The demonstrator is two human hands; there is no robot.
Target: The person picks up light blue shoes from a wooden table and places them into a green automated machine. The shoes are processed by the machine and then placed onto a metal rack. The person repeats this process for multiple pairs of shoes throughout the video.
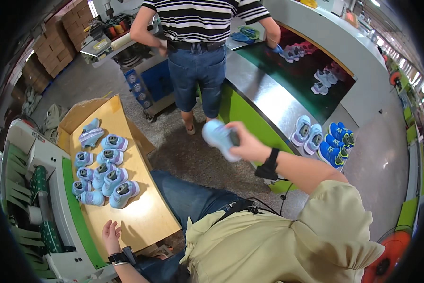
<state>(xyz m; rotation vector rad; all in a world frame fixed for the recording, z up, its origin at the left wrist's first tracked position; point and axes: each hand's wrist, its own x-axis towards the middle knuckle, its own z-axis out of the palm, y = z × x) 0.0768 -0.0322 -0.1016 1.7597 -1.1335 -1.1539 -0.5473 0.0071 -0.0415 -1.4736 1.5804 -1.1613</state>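
Observation:
A light blue shoe [216, 137], blurred by motion, hangs in the air over the floor. My right hand [246, 141] is closed on it at the dark opening. My left hand [111, 235] is above the near end of a yellowish wooden table [141, 207], fingers loosely bent and apart, with nothing in it. Several light blue and lilac sneakers [113, 181] stand grouped on that table, beyond the left hand. On the right, a pair of pale blue sneakers [306, 135] rests on the metal edge of the conveyor machine [268, 89].
Several bright blue sneakers [335, 144] sit beside the pale pair. A co-worker in a striped shirt [195, 21] reaches toward shoes on the dark green belt [287, 89]. At left stands a machine with a green-covered roller [44, 203]. An orange fan [386, 254] is at lower right.

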